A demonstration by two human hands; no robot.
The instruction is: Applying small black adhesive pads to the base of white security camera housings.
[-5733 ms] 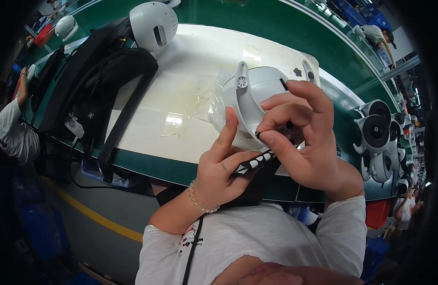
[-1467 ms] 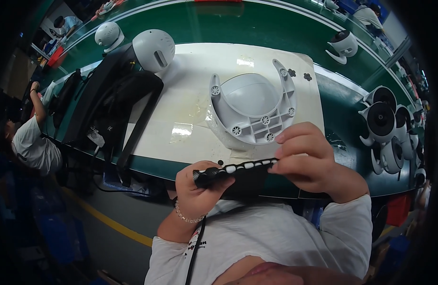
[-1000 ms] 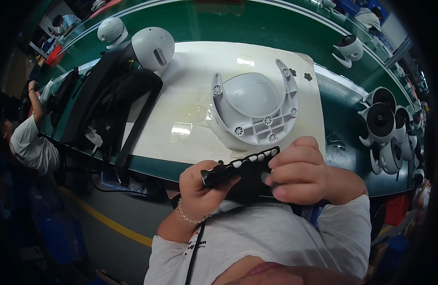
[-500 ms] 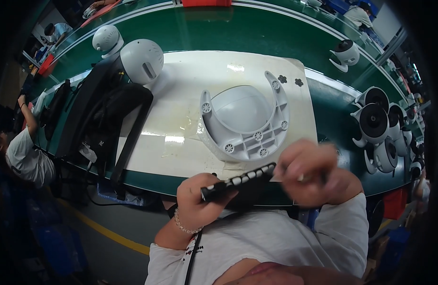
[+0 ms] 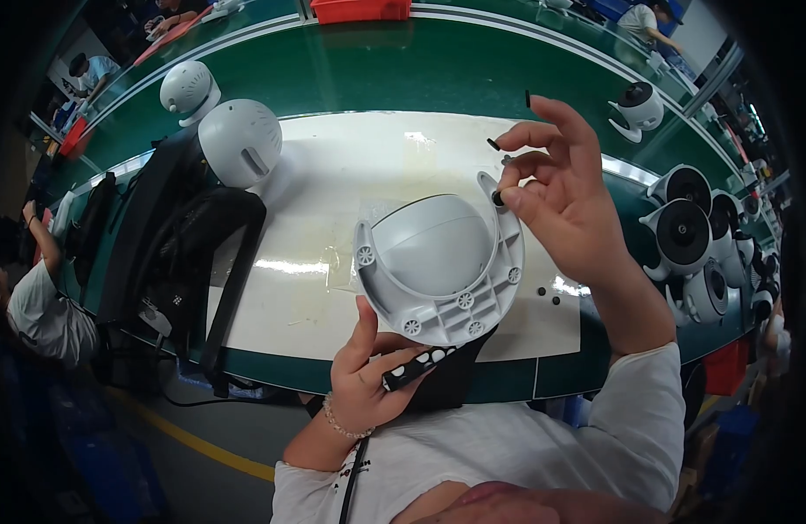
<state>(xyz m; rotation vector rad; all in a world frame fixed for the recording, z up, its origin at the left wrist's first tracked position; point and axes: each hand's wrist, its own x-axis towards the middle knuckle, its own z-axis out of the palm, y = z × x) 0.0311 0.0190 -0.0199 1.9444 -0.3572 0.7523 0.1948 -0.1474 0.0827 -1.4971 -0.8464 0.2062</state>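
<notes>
A white plastic housing lies on the mat, a smooth dome inside a ribbed, horseshoe-shaped base with several round spoked sockets. My right hand is over the tip of its right prong, thumb and finger pinching a small black round pad. Two more thin black pads cling to other fingertips of that hand, one being this pad. Below the housing, my left hand grips a black strip with white round spots; its thumb is raised against or close to the housing's lower left edge.
Two small black pads lie on the white mat right of the housing. White camera-like units cluster at the right; another white dome unit is at the left beside a long black case. Other people sit beyond the green bench.
My right hand has moved from beside the strip up to the housing's right prong, carrying small black pads. My left hand still holds the strip, now tucked against the housing's lower edge.
</notes>
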